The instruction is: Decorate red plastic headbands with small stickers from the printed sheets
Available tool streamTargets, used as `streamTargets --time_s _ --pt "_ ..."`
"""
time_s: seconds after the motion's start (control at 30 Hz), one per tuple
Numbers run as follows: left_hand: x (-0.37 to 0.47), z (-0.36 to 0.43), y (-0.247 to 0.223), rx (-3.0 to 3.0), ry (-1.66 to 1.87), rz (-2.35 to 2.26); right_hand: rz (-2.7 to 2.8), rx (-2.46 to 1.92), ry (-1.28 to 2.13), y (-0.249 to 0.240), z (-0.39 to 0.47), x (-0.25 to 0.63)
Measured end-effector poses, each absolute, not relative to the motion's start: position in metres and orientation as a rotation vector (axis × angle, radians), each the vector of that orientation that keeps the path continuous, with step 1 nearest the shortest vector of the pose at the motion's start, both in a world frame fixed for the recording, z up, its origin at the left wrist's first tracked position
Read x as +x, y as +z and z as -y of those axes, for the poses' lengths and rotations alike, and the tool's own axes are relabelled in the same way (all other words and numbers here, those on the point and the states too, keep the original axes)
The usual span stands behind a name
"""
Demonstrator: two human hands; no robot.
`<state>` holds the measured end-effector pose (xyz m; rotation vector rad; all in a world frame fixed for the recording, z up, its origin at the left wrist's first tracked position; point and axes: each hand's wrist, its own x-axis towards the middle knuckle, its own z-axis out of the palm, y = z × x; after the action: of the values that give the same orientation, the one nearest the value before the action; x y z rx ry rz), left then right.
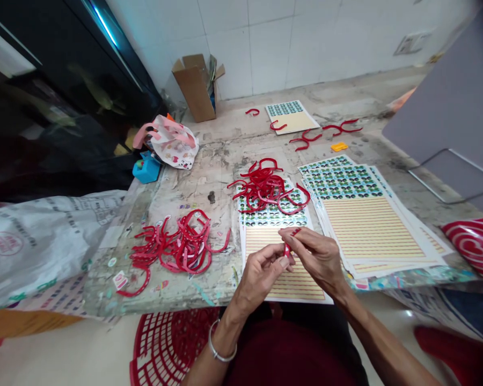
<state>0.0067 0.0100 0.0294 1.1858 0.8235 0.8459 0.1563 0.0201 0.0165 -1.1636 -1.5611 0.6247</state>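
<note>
My left hand [261, 274] pinches a small red band [287, 250] over the lower part of a printed sheet [261, 241]. Close on its right, my right hand [316, 254] has its fingers closed at the upper end of the band, with a bit of red showing at the fingertips. Most of the band is hidden by the fingers. Beyond the hands, a pile of red bands [261, 187] lies on the top of the sheet. Another pile of red and pink bands [181, 244] rests on the table to the left.
A stack of printed sheets [362, 230] lies at the right. Farther back are another sheet [295, 120], loose red bands [306, 138], an orange clip [339, 147] and a cardboard box [195, 88]. A blue container [146, 168] and a cloth bag [173, 142] stand at the left.
</note>
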Motion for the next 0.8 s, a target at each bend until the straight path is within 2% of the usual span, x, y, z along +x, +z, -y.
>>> streamTargets --time_s 0.13,0.4,0.5,0.67,0.8 --pt "0.010 -0.014 0.032 1.171 0.873 -0.880 1.678 -1.064 0.509 0.014 -0.019 0.155" --pt "0.006 -0.014 0.022 1.242 0.906 -0.901 1.771 -1.210 0.434 0.006 -0.020 0.161" --pt "0.003 -0.012 0.019 1.248 0.899 -0.904 1.697 -1.272 0.596 0.009 -0.021 0.163" --pt "0.000 -0.008 0.017 1.294 0.887 -0.869 1.470 -1.163 1.119 0.008 -0.023 0.164" --pt "-0.003 -0.007 0.018 1.326 0.863 -0.823 1.276 -1.067 1.333 0.004 -0.025 0.165"
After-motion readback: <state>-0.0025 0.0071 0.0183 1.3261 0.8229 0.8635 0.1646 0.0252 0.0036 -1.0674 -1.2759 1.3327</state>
